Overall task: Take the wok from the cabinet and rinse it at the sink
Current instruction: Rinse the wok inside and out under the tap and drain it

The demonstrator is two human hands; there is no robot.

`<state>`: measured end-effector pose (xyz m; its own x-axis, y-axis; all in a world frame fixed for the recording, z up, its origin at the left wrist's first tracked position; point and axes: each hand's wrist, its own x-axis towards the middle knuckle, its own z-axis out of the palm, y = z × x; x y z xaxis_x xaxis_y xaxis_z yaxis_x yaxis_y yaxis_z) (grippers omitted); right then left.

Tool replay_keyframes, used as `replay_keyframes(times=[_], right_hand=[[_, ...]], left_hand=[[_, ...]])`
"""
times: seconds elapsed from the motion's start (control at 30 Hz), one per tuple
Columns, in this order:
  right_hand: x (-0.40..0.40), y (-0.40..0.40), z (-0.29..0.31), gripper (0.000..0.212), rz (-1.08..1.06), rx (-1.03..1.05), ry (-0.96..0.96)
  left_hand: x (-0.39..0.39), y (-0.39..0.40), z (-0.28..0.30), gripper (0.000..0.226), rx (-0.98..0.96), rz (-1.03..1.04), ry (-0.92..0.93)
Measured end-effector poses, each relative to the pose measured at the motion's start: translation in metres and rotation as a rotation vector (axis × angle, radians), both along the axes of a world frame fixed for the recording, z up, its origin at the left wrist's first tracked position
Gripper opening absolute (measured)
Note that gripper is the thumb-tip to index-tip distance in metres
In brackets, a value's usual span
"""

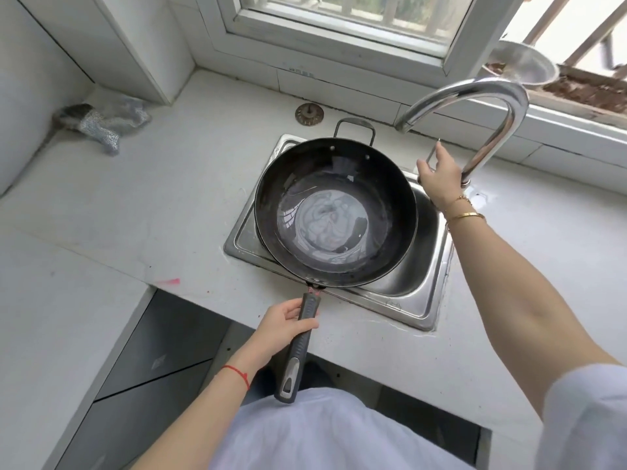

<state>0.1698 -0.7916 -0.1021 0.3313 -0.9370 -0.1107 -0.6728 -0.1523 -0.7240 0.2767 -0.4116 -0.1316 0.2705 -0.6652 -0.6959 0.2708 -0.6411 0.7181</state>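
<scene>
Gripping the long handle [300, 340], the left hand [285, 329] is holding the wok [336, 212] level over the sink [424, 293]. Beside the sink, the right hand [437, 176] is closing on the faucet lever [431, 154] (no stream visible); easing it gently should be keeping the pooled water from slopping out.

A home kitchen — a small steel sink [431, 293] set in a pale stone counter [135, 212], a curved chrome tap [488, 123], a window [339, 25] just behind — grey cabinet doors [152, 361] below.
</scene>
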Motion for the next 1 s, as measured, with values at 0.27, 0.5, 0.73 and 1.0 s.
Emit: replay_keyframes(times=[0.27, 0.5, 0.73, 1.0], right_hand=[[-0.005, -0.008, -0.008, 0.069, 0.130, -0.017, 0.069], [-0.014, 0.008, 0.001, 0.059, 0.104, -0.066, 0.061], [-0.040, 0.126, 0.004, 0.029, 0.034, -0.171, 0.031], [-0.038, 0.308, -0.024, 0.024, 0.004, -0.067, 0.091]], left_hand=[[0.000, 0.000, -0.001, 0.042, 0.005, 0.017, 0.012], [0.001, 0.002, -0.006, 0.046, 0.009, -0.009, 0.002], [0.010, 0.000, -0.014, 0.043, 0.018, -0.097, -0.025], [0.022, -0.004, -0.017, 0.034, -0.010, -0.215, -0.104]])
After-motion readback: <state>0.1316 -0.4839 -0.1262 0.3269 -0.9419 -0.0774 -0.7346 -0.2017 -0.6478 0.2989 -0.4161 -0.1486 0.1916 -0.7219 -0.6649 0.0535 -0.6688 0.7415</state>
